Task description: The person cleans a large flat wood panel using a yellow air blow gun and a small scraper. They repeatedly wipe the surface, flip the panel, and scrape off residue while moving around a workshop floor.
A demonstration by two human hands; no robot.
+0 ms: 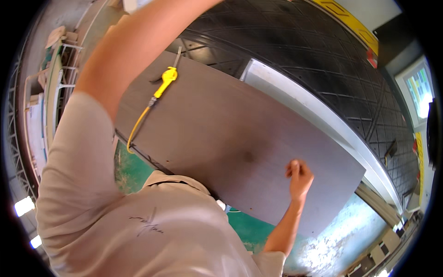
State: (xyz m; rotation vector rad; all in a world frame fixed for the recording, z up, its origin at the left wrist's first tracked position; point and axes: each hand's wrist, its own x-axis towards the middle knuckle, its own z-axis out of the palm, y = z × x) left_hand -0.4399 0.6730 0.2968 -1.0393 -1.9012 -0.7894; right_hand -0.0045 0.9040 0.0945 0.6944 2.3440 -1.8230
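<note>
My left arm (134, 55) is raised across the upper left, and its hand is beyond the top edge. Over the right part of a dark grey-brown board (217, 111) is my right hand (300, 177). Its fingers are curled in, and no object shows in them. Whether the hand touches the board I cannot tell. A yellow air blow gun (167, 81) with a thin nozzle lies on the board's left part, away from my right hand. From its metal fitting a yellow hose (137, 122) runs over the board's near edge.
Beyond the board runs a pale metal rail (318, 122), beside a large black gridded surface (295, 51). A yellow beam (346, 18) crosses the far right. A lit screen (420, 90) stands at right. Green floor (249, 231) shows below, and shelving (67, 64) stands at left.
</note>
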